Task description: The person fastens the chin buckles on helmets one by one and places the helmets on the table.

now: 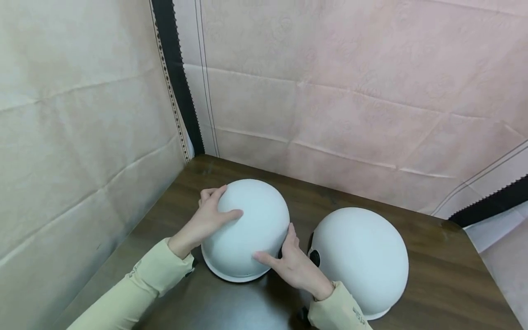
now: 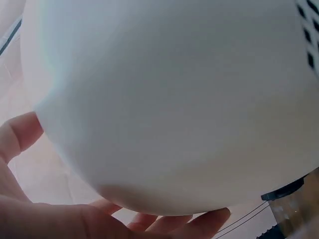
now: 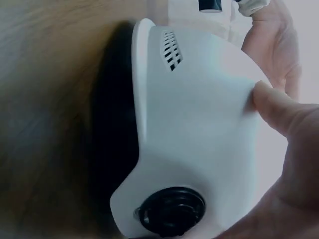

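While we hold a white helmet (image 1: 249, 220) from both sides, its smooth dome stands uppermost and its lip (image 1: 237, 277) faces down, over the left part of the counter (image 1: 445, 275). We cannot tell whether that lip touches the wood all the way round. From the right wrist we see a slotted vent (image 3: 172, 51) near the edge of the shell and a round black knob (image 3: 172, 211) lower in that view, with deep shadow beside the lip.

Our left hand (image 1: 209, 221) holds the dome's left side, its thumb on the front and its fingers reaching round the far edge, thumb and fingers spread wide. Our right hand (image 1: 294, 268) holds the lower right side, thumb on the front, fingers up along the edge.

Just right of that hand we have a second helmet (image 1: 367, 256), also white and dome-up on the counter, with a black disc (image 1: 315, 258) on its left side; our right sleeve (image 1: 338, 307) overlaps it in the head view. Our left sleeve (image 1: 162, 270) is the same pale colour. Beyond the counter we see creased pale fabric (image 1: 330, 101), with a black band (image 1: 177, 78) running down the corner.
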The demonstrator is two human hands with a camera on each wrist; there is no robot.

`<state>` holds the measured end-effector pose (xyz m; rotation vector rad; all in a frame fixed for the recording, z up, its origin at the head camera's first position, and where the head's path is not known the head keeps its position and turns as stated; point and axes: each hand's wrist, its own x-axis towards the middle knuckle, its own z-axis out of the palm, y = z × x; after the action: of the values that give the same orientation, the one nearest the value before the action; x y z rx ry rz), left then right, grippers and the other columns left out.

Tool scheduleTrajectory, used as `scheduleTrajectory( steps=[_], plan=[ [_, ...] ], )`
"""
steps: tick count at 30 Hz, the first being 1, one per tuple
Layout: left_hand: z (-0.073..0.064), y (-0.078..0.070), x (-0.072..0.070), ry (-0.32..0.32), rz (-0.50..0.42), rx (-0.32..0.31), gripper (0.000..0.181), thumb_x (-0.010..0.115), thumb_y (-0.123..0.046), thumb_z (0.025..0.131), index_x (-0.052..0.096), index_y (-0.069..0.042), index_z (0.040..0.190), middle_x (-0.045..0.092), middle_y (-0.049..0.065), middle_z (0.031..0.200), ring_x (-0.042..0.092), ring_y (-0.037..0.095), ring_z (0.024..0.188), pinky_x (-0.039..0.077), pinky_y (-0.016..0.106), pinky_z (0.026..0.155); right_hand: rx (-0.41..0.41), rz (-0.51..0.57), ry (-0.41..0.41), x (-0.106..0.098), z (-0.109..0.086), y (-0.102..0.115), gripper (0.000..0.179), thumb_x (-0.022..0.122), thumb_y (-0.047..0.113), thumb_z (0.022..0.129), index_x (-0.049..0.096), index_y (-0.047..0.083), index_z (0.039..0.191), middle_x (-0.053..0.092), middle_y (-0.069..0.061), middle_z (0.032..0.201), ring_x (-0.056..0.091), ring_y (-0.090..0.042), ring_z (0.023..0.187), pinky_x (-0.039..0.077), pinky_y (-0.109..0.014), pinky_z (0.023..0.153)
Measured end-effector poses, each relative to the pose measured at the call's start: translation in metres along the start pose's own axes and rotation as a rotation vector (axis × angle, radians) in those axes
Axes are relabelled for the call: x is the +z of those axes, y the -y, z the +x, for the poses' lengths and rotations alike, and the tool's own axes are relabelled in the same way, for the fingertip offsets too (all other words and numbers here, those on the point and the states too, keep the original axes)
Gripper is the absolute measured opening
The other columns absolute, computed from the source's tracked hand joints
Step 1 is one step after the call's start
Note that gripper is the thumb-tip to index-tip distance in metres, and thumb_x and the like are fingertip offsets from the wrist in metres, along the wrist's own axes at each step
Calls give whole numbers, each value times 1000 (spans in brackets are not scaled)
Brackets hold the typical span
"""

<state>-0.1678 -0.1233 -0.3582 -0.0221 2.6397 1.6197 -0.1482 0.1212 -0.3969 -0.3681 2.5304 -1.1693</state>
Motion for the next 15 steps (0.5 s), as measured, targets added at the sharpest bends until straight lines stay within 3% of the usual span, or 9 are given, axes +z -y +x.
scheduleTrajectory(
  steps=[6, 9, 12, 15],
  plan=[
    [3, 0, 5, 3, 34, 17, 87, 69, -34, 88, 20, -4, 153, 7, 21, 148, 17, 41, 132, 28, 71, 96, -34, 50, 0, -3, 6, -10, 123, 69, 62, 80, -17, 14, 153, -8, -9, 161, 10, -24, 146, 23, -54, 111],
    [2, 1, 4, -13, 57, 7, 89, 69, -36, 88, 19, -4, 153, 5, 23, 148, 16, 42, 132, 27, 71, 96, -58, 38, -50, -4, 6, -7, 120, 69, 63, 79, -15, 19, 154, -5, -4, 162, 12, -20, 146, 24, -53, 111],
    [-3, 2, 7, -86, 99, 43, 89, 69, -34, 88, 17, -1, 152, 3, 24, 149, 12, 43, 134, 19, 68, 100, -110, -32, -154, -10, -2, 4, 114, 67, 64, 81, -9, 22, 155, -6, -1, 162, 6, -20, 147, 20, -53, 113],
    [-13, -5, 18, -207, 143, 180, 86, 70, -28, 87, 20, 0, 151, 3, 22, 152, 12, 42, 136, 16, 65, 103, -176, -97, -297, -27, -22, 18, 107, 66, 62, 83, -4, 26, 156, -7, 3, 161, 0, -19, 147, 16, -52, 114]
  ],
)
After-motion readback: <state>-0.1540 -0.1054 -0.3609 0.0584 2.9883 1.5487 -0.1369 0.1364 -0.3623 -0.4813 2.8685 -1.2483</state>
